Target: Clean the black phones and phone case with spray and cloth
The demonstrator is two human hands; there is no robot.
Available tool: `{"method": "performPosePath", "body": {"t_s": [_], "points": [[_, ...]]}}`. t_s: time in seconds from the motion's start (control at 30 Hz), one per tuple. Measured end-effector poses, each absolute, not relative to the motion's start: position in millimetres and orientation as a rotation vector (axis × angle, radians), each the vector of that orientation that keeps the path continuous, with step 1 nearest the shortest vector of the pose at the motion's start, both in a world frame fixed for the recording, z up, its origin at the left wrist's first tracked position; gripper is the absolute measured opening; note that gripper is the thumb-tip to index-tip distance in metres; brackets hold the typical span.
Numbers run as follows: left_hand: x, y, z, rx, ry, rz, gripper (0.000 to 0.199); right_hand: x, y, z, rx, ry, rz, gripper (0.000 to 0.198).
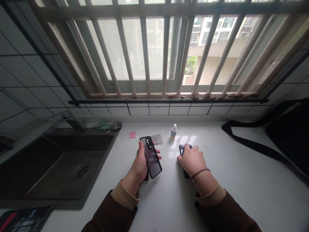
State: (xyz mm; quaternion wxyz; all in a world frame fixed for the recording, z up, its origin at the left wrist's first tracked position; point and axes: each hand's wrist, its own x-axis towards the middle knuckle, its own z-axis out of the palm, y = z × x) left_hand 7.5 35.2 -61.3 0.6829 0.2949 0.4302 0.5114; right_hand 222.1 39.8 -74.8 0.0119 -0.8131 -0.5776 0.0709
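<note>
My left hand (141, 161) is closed around a smoky see-through phone case (152, 161) with a black rim and camera cutouts, held tilted above the counter. Behind that hand, the edge of another dark flat object (146, 176) shows; most of it is hidden. My right hand (193, 159) lies over a dark phone (182, 147) on the counter, fingers curled on its upper part. The phone's lower end peeks out beside the wrist. Beyond the hands stand a small white bottle (173, 132) and a thin greyish square packet (157, 139).
A dark sink (96, 167) with a faucet (73, 122) is on the left. Near it are a green cloth (101, 126), a metal drain strainer (116, 125) and a pink note (132, 135). A black strap (260, 149) lies right. A barred window rises behind the white counter (169, 203).
</note>
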Motion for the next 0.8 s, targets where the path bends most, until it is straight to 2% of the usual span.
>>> {"method": "performPosePath", "body": {"t_s": [0.27,0.43,0.53,0.8], "points": [[7.8,34.3,-66.3,0.663,0.94,1.086,0.079,197.8,26.0,-60.9,-2.272,-1.892,0.195,0.044],[10.0,34.3,-77.1,0.65,0.877,1.015,0.079,179.0,15.1,-61.0,-1.682,-1.862,0.295,0.055],[11.8,32.9,-82.3,0.659,0.792,1.017,0.073,169.3,8.3,-60.6,-1.387,-1.856,0.401,0.054],[10.1,24.9,-85.8,0.761,0.776,0.946,0.066,165.0,4.9,-58.4,-1.256,-1.881,0.44,0.048]]}}
